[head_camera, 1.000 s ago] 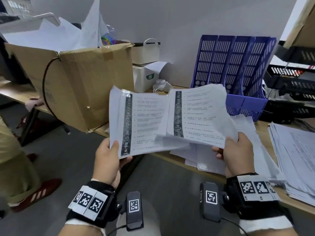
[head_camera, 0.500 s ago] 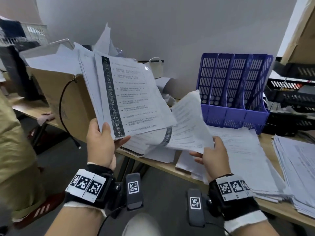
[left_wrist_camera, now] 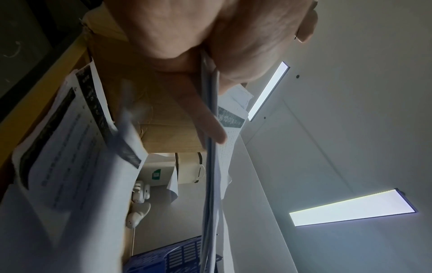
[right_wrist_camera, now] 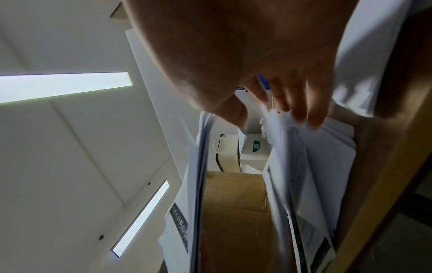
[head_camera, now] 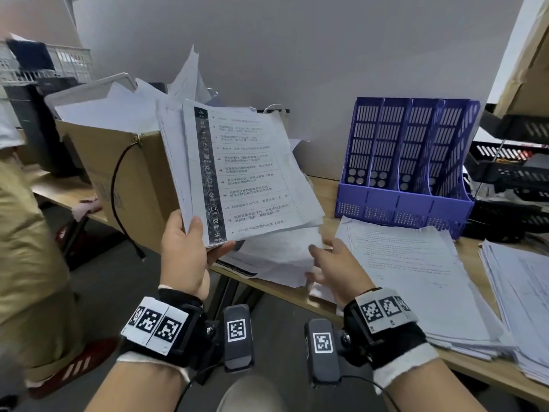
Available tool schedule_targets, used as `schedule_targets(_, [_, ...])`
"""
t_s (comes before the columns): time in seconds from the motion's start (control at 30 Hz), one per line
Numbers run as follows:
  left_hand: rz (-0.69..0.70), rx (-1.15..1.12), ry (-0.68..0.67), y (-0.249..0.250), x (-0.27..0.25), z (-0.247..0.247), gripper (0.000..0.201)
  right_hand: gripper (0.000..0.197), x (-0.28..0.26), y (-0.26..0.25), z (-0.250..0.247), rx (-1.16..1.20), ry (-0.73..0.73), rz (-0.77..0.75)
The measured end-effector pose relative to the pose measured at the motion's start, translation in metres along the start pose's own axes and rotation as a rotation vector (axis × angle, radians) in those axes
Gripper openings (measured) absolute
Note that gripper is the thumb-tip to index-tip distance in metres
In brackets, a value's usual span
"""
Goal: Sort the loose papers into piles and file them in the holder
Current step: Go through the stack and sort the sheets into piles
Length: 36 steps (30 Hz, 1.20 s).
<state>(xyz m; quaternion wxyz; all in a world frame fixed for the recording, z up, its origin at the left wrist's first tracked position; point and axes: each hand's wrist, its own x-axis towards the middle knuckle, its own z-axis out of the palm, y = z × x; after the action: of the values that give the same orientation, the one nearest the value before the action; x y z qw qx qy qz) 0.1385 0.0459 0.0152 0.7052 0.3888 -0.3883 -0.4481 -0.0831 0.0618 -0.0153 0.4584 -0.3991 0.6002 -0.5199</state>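
Note:
My left hand (head_camera: 193, 242) grips a stack of printed sheets with a dark stripe (head_camera: 237, 171) by its lower corner and holds it up, tilted, above the table edge. The left wrist view shows this stack (left_wrist_camera: 211, 166) edge-on, pinched between thumb and fingers. My right hand (head_camera: 329, 257) is spread out low over a small pile of papers (head_camera: 279, 257) at the table's front, fingers (right_wrist_camera: 301, 105) straight and touching its top sheets, which look blurred. The blue four-slot file holder (head_camera: 410, 173) stands behind, against the wall, with nothing visible in its slots.
A large paper pile (head_camera: 416, 278) lies in front of the holder, another pile (head_camera: 523, 292) at the far right. A cardboard box (head_camera: 133, 179) stuffed with paper stands left. Black trays (head_camera: 511, 173) sit right of the holder. A person in khaki (head_camera: 26, 263) stands at the left.
My right hand brought its sheet down onto the small front pile and let go. My left hand lifted its stack up and leftward, where it stays.

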Motion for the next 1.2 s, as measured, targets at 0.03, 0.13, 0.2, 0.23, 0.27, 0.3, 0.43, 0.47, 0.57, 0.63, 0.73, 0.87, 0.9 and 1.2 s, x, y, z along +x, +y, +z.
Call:
schedule_targets(0.03, [-0.011,0.009,-0.009,-0.002,0.0,-0.001,0.023,0.041,0.001,0.001,-0.001,-0.108,0.018,-0.006])
schedule_targets(0.13, [-0.049,0.054,-0.038,-0.011,-0.001,-0.004,0.02,0.036,-0.008,-0.005,-0.01,-0.044,0.072,-0.07])
schedule_targets(0.2, [-0.067,0.101,-0.039,-0.019,-0.002,-0.005,0.019,0.049,-0.015,-0.012,-0.017,0.156,-0.052,-0.017])
schedule_targets(0.23, [-0.069,0.119,-0.036,-0.023,-0.001,-0.005,0.018,0.05,-0.02,-0.016,-0.019,0.195,-0.109,-0.009])
schedule_targets(0.27, [-0.067,0.134,-0.037,-0.027,-0.001,-0.005,0.018,0.046,-0.023,-0.018,-0.019,0.184,-0.141,-0.032])
schedule_targets(0.3, [-0.067,0.145,-0.041,-0.031,-0.001,-0.006,0.018,0.037,-0.025,-0.018,-0.019,0.14,-0.132,-0.069])
schedule_targets(0.43, [-0.098,0.083,-0.037,-0.037,-0.006,0.0,0.014,0.018,-0.023,-0.009,-0.019,-0.033,-0.01,-0.161])
schedule_targets(0.47, [-0.105,0.068,-0.03,-0.037,-0.007,0.002,0.015,0.021,-0.024,-0.007,-0.021,-0.021,0.007,-0.156])
schedule_targets(0.57, [-0.111,0.074,-0.03,-0.039,-0.008,0.005,0.019,0.027,-0.023,-0.003,-0.03,-0.013,0.081,-0.171])
schedule_targets(0.63, [-0.106,0.073,-0.016,-0.038,-0.006,0.004,0.021,0.028,-0.019,0.001,-0.039,0.003,0.13,-0.18])
schedule_targets(0.73, [-0.109,0.057,0.022,-0.035,-0.002,0.003,0.022,0.024,-0.008,0.007,-0.05,0.043,0.225,-0.128])
schedule_targets(0.87, [-0.082,0.057,0.104,-0.037,0.01,0.001,0.021,0.022,-0.002,0.011,-0.061,0.006,0.315,-0.12])
schedule_targets(0.9, [-0.066,0.056,0.122,-0.038,0.012,0.001,0.021,0.023,-0.001,0.013,-0.063,-0.018,0.339,-0.124])
schedule_targets(1.2, [0.043,0.004,0.166,-0.02,0.015,0.005,0.025,0.037,-0.006,0.001,-0.046,-0.011,0.266,-0.102])
